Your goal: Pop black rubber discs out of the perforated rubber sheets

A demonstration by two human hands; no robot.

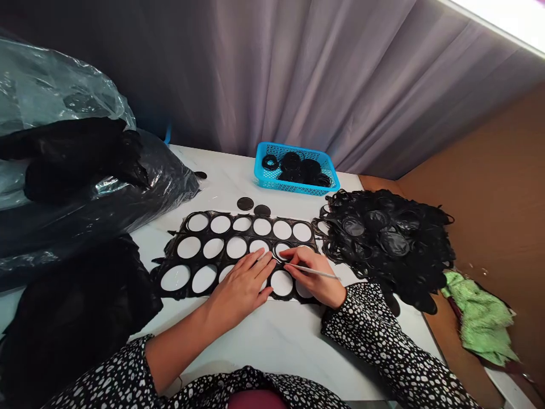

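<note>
A flat black sheet [201, 257] with rows of large round holes lies in front of me, the white surface showing through the holes. My left hand [242, 286] rests on its middle, palm down, with the fingers stretched out and the thumb apart. Just to the right, my right hand [322, 279] pinches a thin, pale stick-like tool [315, 272] between thumb and fingers. The tool's tip is over the sheet close to a hole's edge, near my left fingertips. Whether the tip touches the rubbery-looking rim there, I cannot tell.
Behind the sheet lie two loose black discs [245, 203]. A blue basket [293, 188] holds black rings and discs. Black perforated scraps [387, 244] are heaped on the right, near a green cloth [483, 318]. Clear plastic bags [166, 170] and black material [80, 318] crowd the left.
</note>
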